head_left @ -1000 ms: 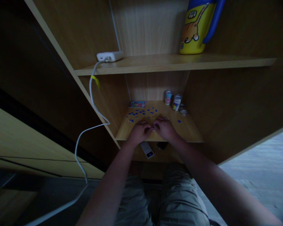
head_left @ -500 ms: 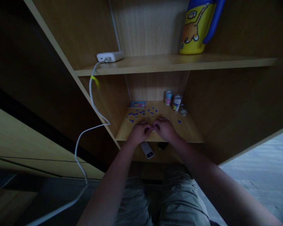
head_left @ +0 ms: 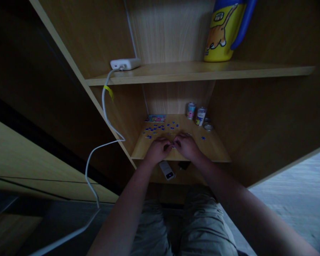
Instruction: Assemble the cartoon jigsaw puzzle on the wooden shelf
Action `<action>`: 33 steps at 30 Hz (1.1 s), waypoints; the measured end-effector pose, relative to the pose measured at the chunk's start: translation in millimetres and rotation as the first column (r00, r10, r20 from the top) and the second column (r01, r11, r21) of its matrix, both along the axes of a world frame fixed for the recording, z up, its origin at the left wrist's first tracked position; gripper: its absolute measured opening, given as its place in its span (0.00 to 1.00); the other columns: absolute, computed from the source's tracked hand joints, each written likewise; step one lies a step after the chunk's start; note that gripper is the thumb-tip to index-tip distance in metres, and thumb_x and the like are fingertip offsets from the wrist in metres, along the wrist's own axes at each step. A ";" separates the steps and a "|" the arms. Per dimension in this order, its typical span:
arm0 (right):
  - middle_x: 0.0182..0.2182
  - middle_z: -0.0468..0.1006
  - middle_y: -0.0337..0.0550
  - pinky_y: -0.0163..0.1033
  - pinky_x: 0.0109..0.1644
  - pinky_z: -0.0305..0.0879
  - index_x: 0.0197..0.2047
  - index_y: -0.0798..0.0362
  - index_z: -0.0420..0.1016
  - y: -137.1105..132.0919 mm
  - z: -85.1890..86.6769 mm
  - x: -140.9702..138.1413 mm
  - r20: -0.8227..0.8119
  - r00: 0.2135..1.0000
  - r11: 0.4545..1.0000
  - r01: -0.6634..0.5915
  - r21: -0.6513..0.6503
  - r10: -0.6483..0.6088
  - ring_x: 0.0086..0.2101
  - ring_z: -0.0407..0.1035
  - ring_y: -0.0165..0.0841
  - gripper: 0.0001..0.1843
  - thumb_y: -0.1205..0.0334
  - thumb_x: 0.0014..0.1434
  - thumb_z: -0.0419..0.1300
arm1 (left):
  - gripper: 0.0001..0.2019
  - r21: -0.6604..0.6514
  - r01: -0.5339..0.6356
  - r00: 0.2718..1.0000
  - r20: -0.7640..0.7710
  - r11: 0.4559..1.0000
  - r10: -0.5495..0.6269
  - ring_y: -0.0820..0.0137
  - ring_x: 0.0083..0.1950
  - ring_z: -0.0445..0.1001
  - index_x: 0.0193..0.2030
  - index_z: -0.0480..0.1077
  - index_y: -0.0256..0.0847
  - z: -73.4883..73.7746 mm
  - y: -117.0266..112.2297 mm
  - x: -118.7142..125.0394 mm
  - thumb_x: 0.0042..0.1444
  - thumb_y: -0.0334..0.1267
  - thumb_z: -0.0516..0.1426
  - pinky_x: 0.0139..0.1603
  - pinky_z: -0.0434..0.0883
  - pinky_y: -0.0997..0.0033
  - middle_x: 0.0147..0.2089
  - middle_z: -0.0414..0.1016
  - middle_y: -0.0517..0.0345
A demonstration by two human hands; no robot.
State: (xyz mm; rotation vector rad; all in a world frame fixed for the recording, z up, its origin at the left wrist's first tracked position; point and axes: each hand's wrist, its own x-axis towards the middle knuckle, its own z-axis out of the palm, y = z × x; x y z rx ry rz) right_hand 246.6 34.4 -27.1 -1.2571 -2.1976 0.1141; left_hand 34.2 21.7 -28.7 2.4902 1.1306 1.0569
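Close together over the front of the middle shelf, both hands pinch at small jigsaw puzzle pieces. My left hand has its thumb and fingers drawn together on the left of them. From the right, the fingertips of my right hand meet the same spot. The fingers hide most of what they hold. Loose blue jigsaw pieces lie scattered behind and left of the hands. One single blue piece lies to the right. A colourful picture card rests at the back left.
Two printed cans and round metal lids stand at the back right. Above, a shelf board carries a white charger and a yellow mug. A white cable hangs left. Below lies a power bank.
The hands keep nearly the same pose, with only slight movement at the fingertips. The whole view has shifted very slightly.
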 end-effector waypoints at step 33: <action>0.42 0.83 0.46 0.48 0.58 0.64 0.40 0.49 0.81 0.1 -1.0 -0.7 0.017 1.000 1.000 0.013 0.002 -0.013 0.46 0.74 0.42 0.04 0.64 0.69 0.65 | 0.06 -0.010 -0.020 1.000 -0.014 1.000 0.020 0.61 0.46 0.80 0.39 0.79 0.45 -1.6 0.5 -0.5 0.68 0.33 0.62 0.53 0.76 0.57 0.41 0.82 0.55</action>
